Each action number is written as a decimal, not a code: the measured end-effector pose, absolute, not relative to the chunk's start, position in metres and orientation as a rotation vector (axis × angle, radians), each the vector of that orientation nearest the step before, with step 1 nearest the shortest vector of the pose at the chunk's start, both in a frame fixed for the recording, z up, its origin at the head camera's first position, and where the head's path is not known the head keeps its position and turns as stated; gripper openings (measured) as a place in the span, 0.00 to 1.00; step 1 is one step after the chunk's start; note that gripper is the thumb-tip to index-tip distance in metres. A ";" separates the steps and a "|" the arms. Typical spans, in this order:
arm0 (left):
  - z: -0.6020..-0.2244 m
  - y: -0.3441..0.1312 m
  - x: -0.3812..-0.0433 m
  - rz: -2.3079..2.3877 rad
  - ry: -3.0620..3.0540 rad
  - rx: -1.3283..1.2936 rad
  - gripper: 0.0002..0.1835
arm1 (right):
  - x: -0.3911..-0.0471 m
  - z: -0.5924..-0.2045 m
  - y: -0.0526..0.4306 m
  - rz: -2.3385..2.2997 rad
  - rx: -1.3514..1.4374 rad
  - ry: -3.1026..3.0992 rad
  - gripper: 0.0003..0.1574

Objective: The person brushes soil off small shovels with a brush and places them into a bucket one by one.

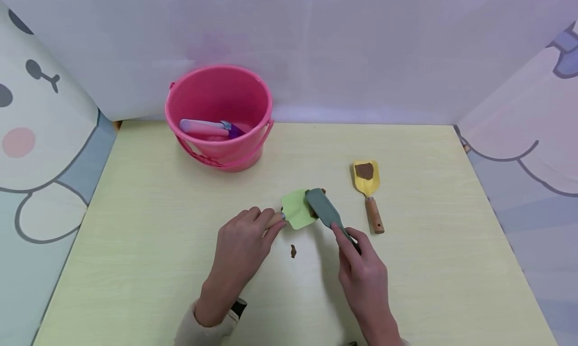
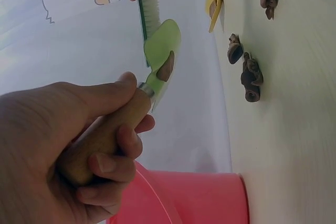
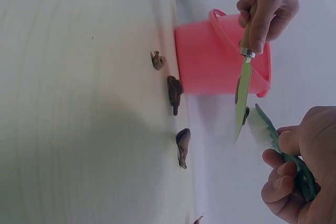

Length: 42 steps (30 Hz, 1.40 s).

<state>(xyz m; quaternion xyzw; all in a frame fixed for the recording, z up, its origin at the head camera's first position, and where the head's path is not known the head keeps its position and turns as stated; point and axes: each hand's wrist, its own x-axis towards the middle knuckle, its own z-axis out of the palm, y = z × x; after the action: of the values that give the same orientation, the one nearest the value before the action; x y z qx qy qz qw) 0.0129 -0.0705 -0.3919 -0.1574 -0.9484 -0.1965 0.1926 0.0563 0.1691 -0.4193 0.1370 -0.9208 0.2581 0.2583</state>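
My left hand (image 1: 244, 243) grips the wooden handle (image 2: 100, 142) of a small light-green shovel (image 1: 296, 208), held above the table. A brown patch (image 2: 166, 67) shows on one face of its blade. In my right hand (image 1: 365, 271) is a dark-green brush (image 1: 326, 209) with white bristles (image 3: 260, 128), its head overlapping the shovel's blade in the head view. A small dark piece (image 3: 246, 115) sits between blade and bristles. Several shrivelled brown pieces lie on the table below, one brown piece (image 1: 293, 251) nearer me than the shovel.
At the back left stands a pink bucket (image 1: 244, 158), with a pink-and-purple handled tool (image 1: 205, 129) inside. Right of the brush lies a yellow shovel (image 1: 367, 186) with a wooden handle and a brown patch in its scoop. Printed cloth walls surround the pale table (image 1: 433, 266).
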 end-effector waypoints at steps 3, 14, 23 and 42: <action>-0.392 -0.071 0.013 -0.545 -2.671 -0.435 0.15 | 0.056 -0.419 0.171 0.692 0.358 -2.499 0.39; -0.392 -0.072 0.014 -0.560 -2.666 -0.428 0.15 | 0.055 -0.418 0.177 0.673 0.302 -2.529 0.37; -0.393 -0.072 0.013 -0.561 -2.650 -0.438 0.15 | 0.056 -0.415 0.174 0.690 0.327 -2.481 0.37; -0.392 -0.073 0.011 -0.551 -2.687 -0.438 0.16 | 0.051 -0.418 0.177 0.651 0.317 -2.518 0.38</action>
<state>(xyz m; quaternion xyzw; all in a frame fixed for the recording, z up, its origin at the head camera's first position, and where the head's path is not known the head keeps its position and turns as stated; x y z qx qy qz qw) 0.0111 -0.0727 -0.3917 -0.1550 -0.9514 -0.1951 0.1811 0.0511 0.1773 -0.4180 0.1171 -0.9285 0.2400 0.2580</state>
